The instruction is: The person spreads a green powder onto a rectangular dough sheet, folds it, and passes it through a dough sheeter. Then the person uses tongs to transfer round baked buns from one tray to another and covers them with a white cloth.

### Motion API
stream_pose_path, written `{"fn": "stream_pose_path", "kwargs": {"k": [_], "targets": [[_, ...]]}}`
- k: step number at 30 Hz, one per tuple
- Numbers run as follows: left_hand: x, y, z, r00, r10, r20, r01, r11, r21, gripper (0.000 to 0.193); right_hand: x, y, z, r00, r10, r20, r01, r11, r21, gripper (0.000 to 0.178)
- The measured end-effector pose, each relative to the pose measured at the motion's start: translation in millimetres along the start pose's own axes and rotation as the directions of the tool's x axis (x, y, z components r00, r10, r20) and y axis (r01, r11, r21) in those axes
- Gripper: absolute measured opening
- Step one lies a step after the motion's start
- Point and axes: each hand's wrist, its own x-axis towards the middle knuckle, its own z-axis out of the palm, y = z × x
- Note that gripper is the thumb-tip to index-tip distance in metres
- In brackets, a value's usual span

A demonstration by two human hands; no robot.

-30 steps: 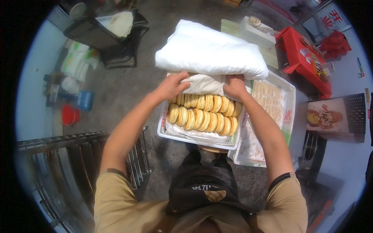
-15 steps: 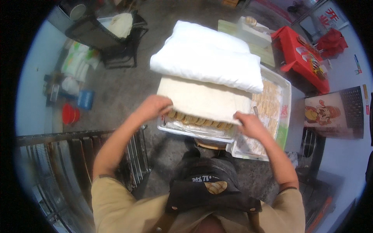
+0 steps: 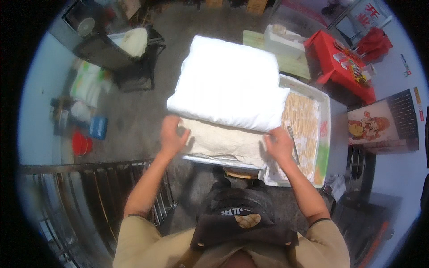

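A thick white quilt (image 3: 228,82) covers the far part of a white tray (image 3: 196,158). From under its near edge comes a beige cloth (image 3: 223,136), lying wrinkled over the near part of the tray and hiding what is inside. My left hand (image 3: 173,136) is at the quilt's near left corner, its thumb apart from its fingers. At the near right corner, my right hand (image 3: 279,145) has its fingertips by the quilt edge, thumb also apart. Neither hand visibly grips anything.
To the right stands another white tray (image 3: 325,134) with a slatted mat (image 3: 301,118) and a thin metal tool (image 3: 293,143). Beyond are a white foam box (image 3: 283,42) and a red-covered table (image 3: 335,62). A metal rack (image 3: 98,187) stands left, a black chair (image 3: 129,67) far left.
The beige cloth, earlier held up by both hands, now lies over the rows of pale food pieces. My hands have left its near edge and moved to the quilt's near corners.
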Motion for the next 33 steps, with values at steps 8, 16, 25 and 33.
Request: {"fn": "stream_pose_path", "kwargs": {"k": [8, 16, 25, 33], "targets": [[158.8, 5.2, 0.9, 0.826, -0.448, 0.343, 0.563, 0.682, -0.466, 0.077, 151.2, 39.4, -41.5, 0.906, 0.216, 0.363, -0.419, 0.339, 0.843, 0.056], [-45.1, -100.3, -47.9, 0.789, -0.208, 0.579, 0.526, 0.717, -0.458, 0.05, -37.0, 16.7, -129.1, 0.54, -0.055, 0.84, -0.2, 0.961, 0.191, 0.034], [28.3, -153.9, 48.3, 0.583, -0.614, 0.532, 0.787, 0.264, -0.558, 0.071, 116.6, 85.9, 20.0, 0.902, 0.413, -0.125, -0.379, 0.897, 0.227, 0.063], [88.2, -70.6, 87.7, 0.745, -0.573, 0.342, 0.643, 0.752, -0.142, 0.09, 124.8, 42.9, 47.6, 0.872, 0.483, -0.071, -0.37, 0.749, 0.549, 0.047]]}}
